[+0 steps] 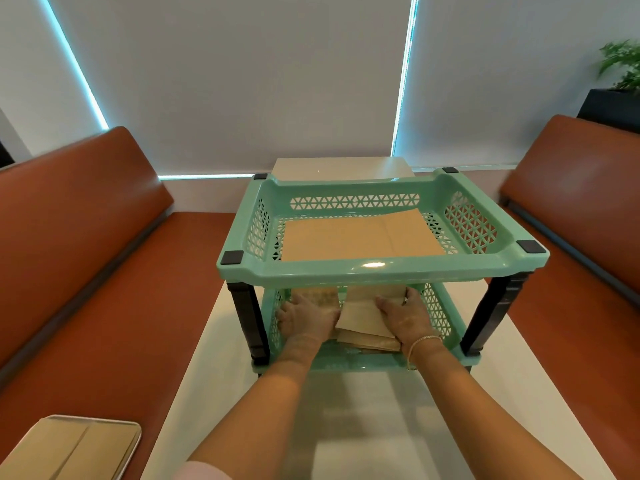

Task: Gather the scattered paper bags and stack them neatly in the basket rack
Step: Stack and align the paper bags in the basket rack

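A mint-green two-tier basket rack (377,271) stands on the white table. Flat brown paper bags (360,237) lie in its top basket. Both of my hands reach into the lower basket (349,362). My left hand (306,318) rests flat on the left side of a small pile of brown paper bags (363,323). My right hand (403,315) lies on the right side of that pile, fingers extended along the top bag. The pile sits askew, its edges fanned at the front. The far part of the lower basket is hidden by the top tier.
A metal tray (114,424) holding a flat paper bag (65,448) sits on the left orange bench seat (114,306). A second orange bench (571,271) runs on the right. The white table (346,427) stretches toward me. A potted plant (620,67) stands far right.
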Demonstrator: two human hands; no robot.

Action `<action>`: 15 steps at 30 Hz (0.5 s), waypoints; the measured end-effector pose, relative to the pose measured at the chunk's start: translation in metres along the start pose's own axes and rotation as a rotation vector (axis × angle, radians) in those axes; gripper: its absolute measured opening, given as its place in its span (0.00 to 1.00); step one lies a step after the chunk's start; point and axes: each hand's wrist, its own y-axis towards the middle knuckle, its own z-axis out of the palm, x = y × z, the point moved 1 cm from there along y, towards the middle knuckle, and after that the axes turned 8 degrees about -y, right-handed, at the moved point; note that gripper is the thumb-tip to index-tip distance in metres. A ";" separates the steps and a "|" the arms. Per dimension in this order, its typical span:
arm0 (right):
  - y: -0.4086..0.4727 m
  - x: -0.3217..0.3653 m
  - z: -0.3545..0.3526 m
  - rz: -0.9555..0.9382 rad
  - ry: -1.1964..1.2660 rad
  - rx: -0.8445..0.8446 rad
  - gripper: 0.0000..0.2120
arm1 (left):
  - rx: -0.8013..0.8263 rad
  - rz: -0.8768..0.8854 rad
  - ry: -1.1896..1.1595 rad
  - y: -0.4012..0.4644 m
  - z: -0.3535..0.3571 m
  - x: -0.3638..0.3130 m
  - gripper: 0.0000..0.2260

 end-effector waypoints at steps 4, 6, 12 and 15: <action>0.003 -0.004 -0.005 0.016 0.032 0.023 0.19 | -0.054 0.000 0.040 0.003 0.004 0.003 0.42; 0.004 -0.006 -0.005 0.033 0.033 0.022 0.20 | -0.096 0.002 0.080 0.001 0.005 0.002 0.42; 0.004 -0.008 -0.007 0.029 0.028 0.011 0.18 | -0.181 0.020 0.104 -0.002 0.006 -0.006 0.33; 0.003 -0.007 -0.005 0.032 0.019 0.009 0.17 | -0.192 0.001 -0.092 -0.003 0.002 -0.008 0.20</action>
